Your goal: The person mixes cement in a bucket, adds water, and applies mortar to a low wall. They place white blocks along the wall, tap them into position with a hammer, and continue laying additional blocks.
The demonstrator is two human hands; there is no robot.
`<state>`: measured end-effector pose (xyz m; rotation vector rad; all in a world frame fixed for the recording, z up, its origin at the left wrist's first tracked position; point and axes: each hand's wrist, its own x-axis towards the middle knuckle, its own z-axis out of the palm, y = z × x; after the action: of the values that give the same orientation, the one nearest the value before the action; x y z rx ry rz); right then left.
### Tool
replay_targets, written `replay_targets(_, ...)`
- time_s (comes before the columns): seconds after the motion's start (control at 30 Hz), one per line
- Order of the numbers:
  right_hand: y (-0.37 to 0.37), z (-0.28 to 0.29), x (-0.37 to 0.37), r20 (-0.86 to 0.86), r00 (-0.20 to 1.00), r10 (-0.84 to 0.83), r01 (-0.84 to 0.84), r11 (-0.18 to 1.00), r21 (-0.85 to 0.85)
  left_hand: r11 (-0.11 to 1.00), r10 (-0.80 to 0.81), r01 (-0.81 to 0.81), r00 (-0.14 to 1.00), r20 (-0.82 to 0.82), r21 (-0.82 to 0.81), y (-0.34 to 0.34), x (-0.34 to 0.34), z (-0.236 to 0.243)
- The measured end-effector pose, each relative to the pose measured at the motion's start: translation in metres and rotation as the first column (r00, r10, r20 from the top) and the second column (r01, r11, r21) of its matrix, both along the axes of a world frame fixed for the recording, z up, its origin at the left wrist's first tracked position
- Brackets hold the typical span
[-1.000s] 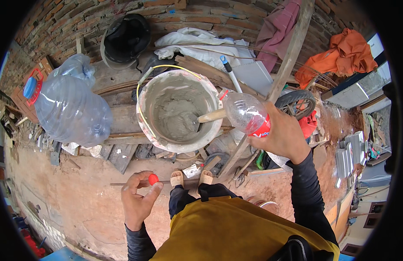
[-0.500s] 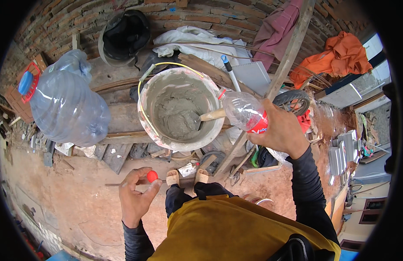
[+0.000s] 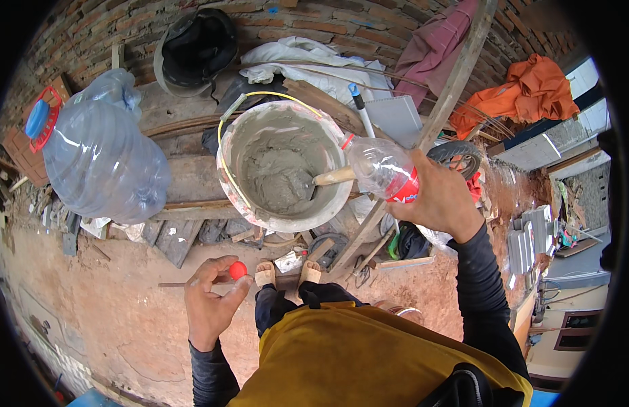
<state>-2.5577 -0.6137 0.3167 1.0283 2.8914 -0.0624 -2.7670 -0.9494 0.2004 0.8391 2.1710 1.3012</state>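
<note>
Pinching red screw cap (image 3: 238,270) in left hand (image 3: 216,298) by thumb and forefinger, bodyward of mortar bucket (image 3: 280,225); curling right hand (image 3: 444,200) fingers round clear plastic bottle (image 3: 381,165), right of bucket, tipped toward it; showing same grips as a second ago, so likely leaving bottle uncapped; tight right of bucket by wooden pole (image 3: 458,76), roomier over floor (image 3: 134,305) on near side

Bucket (image 3: 285,224) between jug (image 3: 107,159) and bottle (image 3: 382,166)
</note>
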Motion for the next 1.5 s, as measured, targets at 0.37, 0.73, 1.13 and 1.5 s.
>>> replay_targets(0.37, 0.001, 0.0, -0.003, 0.032, 0.999, -0.006, 0.005, 1.0, 0.015, 1.0, 0.0, 0.001, 0.999, 0.033, -0.011, -0.004, 0.0, -0.008)
replay_targets(0.73, -0.015, -0.036, 0.011, -0.498, 0.866, -0.049, -0.154, 0.921, -0.359, 0.925, -0.032, -0.037, 0.984, 0.173, 0.379, 0.061, -0.004, 0.02)
replay_targets(1.13, -0.076, -0.077, 0.042, -0.358, 0.932, 0.061, -0.229, 0.864, -0.448, 0.911, -0.413, 0.404, 0.893, 0.177, 0.088, 0.102, 0.001, 0.066)
replay_targets(1.5, -0.044, -0.086, 0.066, -0.406, 0.913, 0.039, -0.408, 0.087, -0.909, 0.756, -0.646, 0.555, 0.716, 0.264, 0.346, 0.104, 0.019, 0.059)
